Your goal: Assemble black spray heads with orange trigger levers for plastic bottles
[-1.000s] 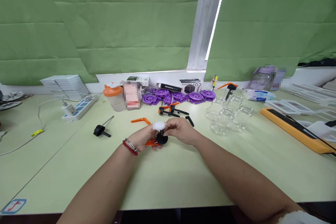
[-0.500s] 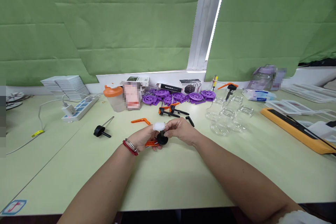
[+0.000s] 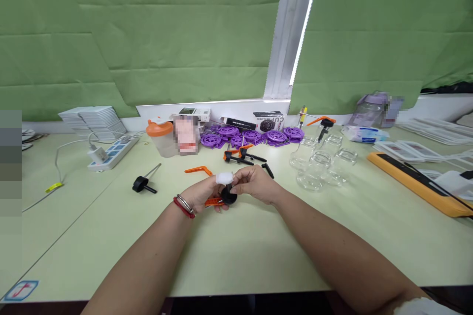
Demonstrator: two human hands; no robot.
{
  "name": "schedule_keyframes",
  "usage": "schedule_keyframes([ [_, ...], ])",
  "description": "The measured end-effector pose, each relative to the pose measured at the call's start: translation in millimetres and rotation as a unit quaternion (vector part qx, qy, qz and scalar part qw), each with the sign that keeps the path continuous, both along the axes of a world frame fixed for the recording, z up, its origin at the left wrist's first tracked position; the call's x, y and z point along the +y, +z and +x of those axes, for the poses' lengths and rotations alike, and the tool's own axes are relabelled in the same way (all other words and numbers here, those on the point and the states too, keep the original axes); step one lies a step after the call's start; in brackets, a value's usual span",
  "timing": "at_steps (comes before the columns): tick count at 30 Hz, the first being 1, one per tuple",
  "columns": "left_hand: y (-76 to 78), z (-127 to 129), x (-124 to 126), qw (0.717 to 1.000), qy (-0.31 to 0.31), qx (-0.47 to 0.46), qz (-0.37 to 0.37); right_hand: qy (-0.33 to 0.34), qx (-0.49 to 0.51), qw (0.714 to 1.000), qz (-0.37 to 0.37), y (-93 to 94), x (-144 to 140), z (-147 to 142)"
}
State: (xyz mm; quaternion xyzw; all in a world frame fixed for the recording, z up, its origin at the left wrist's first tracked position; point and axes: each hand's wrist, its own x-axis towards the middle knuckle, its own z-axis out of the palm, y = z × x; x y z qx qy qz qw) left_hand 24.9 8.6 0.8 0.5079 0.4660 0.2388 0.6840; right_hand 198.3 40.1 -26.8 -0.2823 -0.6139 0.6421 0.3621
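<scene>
My left hand (image 3: 202,194) is closed around a black part with an orange crank handle (image 3: 214,202); its round black base (image 3: 229,196) faces me, and the handle sticks out beneath my palm. A white wrapping (image 3: 224,178) sits at my left thumb. My right hand (image 3: 254,183) pinches the black stem above that base between thumb and fingers, hiding some of it. Just beyond my hands lie a loose orange handle (image 3: 198,170), two black-and-orange crank pieces (image 3: 236,158) and a short black piece (image 3: 267,171).
Left stand a black part with a metal rod (image 3: 140,184), a power strip (image 3: 114,153) and an orange-lidded shaker (image 3: 160,137). Purple plastic wheels (image 3: 252,137) lie along the back. Several glass jars (image 3: 310,179) and a yellow-orange tool (image 3: 417,184) are on the right.
Both hands keep the same hold on the black part at nearly the same spot. Only a very slight shift of the view shows.
</scene>
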Motion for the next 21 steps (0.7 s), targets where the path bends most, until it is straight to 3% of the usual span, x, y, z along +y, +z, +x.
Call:
schedule_keyframes([
  [21, -4.0, -1.4, 3.7, 1.0, -0.006, -0.003, 0.001, 0.004, 0.015, 0.999, 0.031, -3.0, 2.1, -0.6],
])
